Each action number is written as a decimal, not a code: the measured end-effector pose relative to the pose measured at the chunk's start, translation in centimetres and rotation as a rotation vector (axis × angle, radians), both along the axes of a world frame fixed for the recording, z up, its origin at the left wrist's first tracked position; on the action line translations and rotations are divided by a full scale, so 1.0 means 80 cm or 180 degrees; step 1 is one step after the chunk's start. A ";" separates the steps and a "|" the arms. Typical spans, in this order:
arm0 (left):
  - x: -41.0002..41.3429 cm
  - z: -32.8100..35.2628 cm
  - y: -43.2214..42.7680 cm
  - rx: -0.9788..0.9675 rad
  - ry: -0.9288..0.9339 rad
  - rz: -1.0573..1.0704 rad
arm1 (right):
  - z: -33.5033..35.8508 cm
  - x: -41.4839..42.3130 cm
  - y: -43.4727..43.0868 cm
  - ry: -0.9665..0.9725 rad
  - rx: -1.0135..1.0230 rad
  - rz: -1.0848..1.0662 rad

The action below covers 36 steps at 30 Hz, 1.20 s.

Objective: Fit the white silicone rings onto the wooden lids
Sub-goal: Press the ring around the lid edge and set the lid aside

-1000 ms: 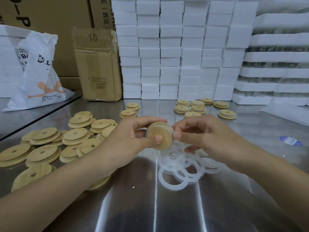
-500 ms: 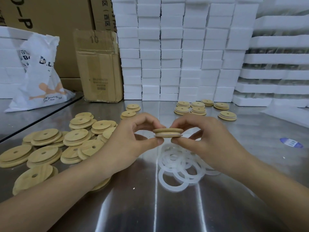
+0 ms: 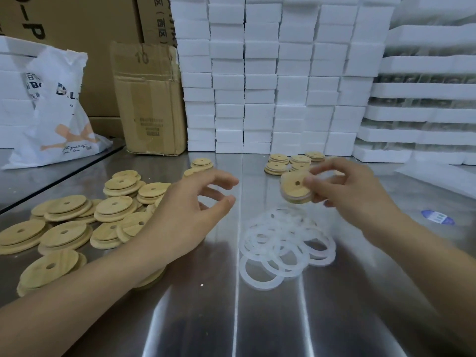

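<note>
Lid (image 3: 296, 188) sits right of centre, pinched at its edge by the right hand (image 3: 345, 191); left hand (image 3: 185, 215) hovers mid-frame, empty, fingers loosely curled; rings (image 3: 286, 243) heaped below the lid.

Packing workshop, steel worktable (image 3: 195, 318), stacked white foam boxes (image 3: 260, 81), cardboard cartons (image 3: 146, 99), piles of wooden lids (image 3: 77, 228)

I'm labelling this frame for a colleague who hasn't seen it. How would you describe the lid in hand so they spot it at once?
On the steel table, find the loose heap of white silicone rings near the middle. Just above it, the right hand pinches one wooden lid. Unlike all other lids, it is off the table, tilted, with a pale band round its edge.
</note>
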<state>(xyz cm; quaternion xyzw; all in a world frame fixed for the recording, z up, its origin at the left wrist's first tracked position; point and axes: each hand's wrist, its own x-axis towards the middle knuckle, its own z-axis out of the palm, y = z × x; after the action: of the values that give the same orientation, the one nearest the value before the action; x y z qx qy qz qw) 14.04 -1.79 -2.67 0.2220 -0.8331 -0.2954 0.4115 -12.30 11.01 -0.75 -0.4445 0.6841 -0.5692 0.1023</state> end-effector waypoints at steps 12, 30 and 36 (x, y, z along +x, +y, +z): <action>0.016 0.011 -0.005 -0.1073 -0.0997 0.0519 | -0.042 -0.088 0.004 0.1166 0.1347 -0.1237; -0.001 0.011 -0.064 -0.0769 -0.2627 0.1498 | -0.043 -0.053 -0.001 0.1874 0.1700 -0.1294; -0.048 -0.002 -0.041 -0.0833 -0.2127 0.1988 | -0.041 -0.048 0.009 0.1615 0.1181 -0.0727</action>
<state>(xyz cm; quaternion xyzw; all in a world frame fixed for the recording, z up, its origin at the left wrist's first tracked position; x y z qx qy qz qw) 10.23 -5.10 -2.80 0.4910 -0.8435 0.0374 0.2145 -16.10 11.69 -4.03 -0.4663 0.8251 -0.3139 -0.0565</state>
